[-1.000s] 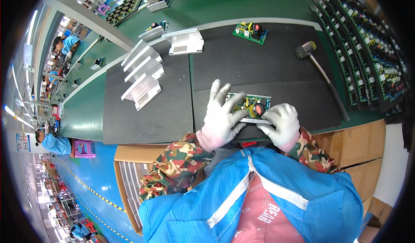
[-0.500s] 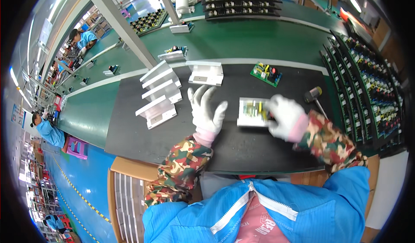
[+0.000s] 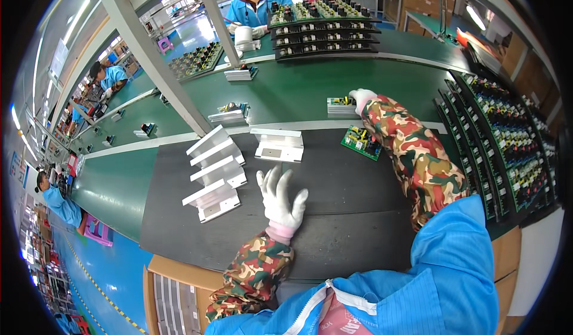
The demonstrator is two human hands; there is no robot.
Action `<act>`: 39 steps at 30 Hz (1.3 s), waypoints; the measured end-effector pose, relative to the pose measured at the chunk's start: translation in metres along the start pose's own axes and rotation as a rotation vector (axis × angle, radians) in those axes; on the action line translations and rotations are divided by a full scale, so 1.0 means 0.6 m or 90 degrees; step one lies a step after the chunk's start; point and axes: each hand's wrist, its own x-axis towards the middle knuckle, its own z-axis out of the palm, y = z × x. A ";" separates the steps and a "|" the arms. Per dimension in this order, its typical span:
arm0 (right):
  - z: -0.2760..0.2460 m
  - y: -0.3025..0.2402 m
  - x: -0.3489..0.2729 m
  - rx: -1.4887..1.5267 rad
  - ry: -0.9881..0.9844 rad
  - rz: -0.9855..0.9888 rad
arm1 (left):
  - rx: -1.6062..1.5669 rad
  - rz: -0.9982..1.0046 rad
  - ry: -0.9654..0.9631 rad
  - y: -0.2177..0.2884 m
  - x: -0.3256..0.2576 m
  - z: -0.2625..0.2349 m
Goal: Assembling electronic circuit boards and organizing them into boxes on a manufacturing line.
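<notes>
My right hand [image 3: 363, 98], in a white glove, reaches out over the green belt with its fingers closed on the right end of a silvery metal bracket [image 3: 341, 109]. Yellow and dark components of a circuit board show inside that bracket. My gloved left hand [image 3: 279, 201] hovers over the black mat with fingers spread and nothing in them. Ahead of it stands an L-shaped metal bracket [image 3: 278, 144], and left of it a row of similar brackets [image 3: 216, 174]. A loose green circuit board [image 3: 362, 142] lies below my right forearm's wrist end.
Tall racks of circuit boards [image 3: 501, 138] line the right side. More stacked boards [image 3: 325, 28] stand across the green belt [image 3: 286, 87], by a co-worker [image 3: 258, 10]. Assembled brackets [image 3: 230, 113] sit along the belt. A grey post [image 3: 161, 60] rises at the left.
My right hand has carried the bracket with its board from the mat forward onto the belt. The rubber-headed hammer has dropped from sight behind my right arm. My left hand stays open.
</notes>
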 end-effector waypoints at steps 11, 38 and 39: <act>0.034 -0.036 0.038 0.003 -0.004 0.136 | -0.020 -0.021 -0.007 0.004 -0.007 -0.006; -0.037 -0.117 -0.339 0.161 0.128 -0.124 | 0.148 0.182 -0.420 0.131 -0.040 -0.062; -0.042 -0.105 -0.320 0.099 0.191 -0.074 | 0.154 0.178 -0.428 0.132 -0.047 -0.058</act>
